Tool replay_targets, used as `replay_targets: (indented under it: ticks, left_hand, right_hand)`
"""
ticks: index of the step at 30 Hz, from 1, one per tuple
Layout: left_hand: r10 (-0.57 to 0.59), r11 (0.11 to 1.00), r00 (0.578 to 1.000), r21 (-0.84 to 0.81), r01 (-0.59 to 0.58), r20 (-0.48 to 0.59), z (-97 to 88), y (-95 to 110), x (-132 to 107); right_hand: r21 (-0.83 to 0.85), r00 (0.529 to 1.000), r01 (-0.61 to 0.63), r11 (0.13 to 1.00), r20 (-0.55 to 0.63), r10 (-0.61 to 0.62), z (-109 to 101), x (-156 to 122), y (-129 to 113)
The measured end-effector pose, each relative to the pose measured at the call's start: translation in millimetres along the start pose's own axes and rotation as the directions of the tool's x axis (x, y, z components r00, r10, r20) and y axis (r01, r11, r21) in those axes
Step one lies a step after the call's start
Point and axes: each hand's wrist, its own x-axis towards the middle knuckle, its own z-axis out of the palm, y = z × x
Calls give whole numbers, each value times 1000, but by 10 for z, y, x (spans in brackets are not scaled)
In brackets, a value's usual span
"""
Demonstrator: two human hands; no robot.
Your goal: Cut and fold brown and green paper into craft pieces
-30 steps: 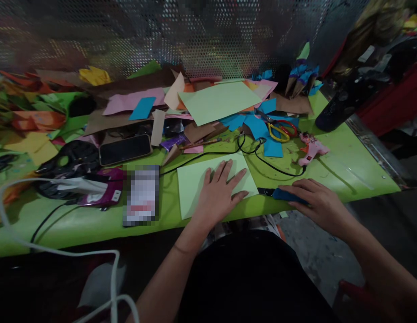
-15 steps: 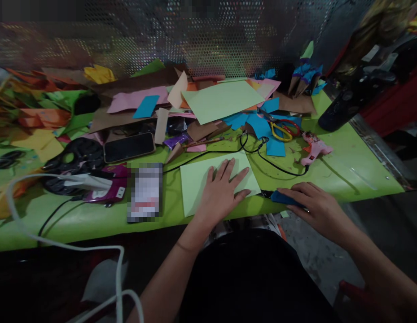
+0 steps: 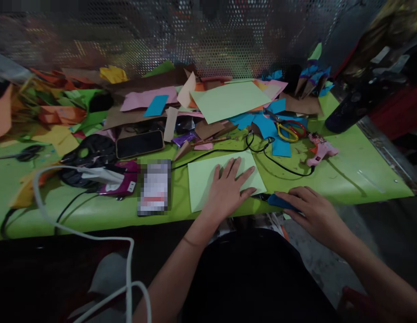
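Green paper [image 3: 199, 179], lying lengthwise left to right, flat under wide-spread fingers of empty left hand [image 3: 226, 190], near-right corner beside blue-handled tool [image 3: 278, 200] clasped in right hand [image 3: 312, 208].

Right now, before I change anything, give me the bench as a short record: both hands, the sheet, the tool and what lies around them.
Left hand: fingers spread, flat on the light green sheet
Right hand: gripping the blue-handled tool
Tool direction: dark end toward the sheet's near right corner; contact unclear
Scissors: beyond the right hand, red and yellow handles
Pink device: right of the scissors
Dark-screened phone: left of the sheet, farther back
Surface: green tabletop
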Motion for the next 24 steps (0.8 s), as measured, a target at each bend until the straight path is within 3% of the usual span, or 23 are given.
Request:
replay_targets:
  ticks: [13, 20, 24]
  left_hand:
    - [-50, 997, 999, -51, 50, 15, 10, 110, 30]
    - [6, 997, 1000, -71, -5, 16, -153, -158, -102]
    - [1, 999, 999, -35, 1, 50, -139, -238, -224]
  right_hand:
    - [-58, 1000, -17, 998, -3, 17, 110, 57, -218]
    - [-55, 1000, -19, 998, -4, 19, 100, 52, -215]
    - [-54, 1000, -7, 999, -10, 7, 92, 57, -214]
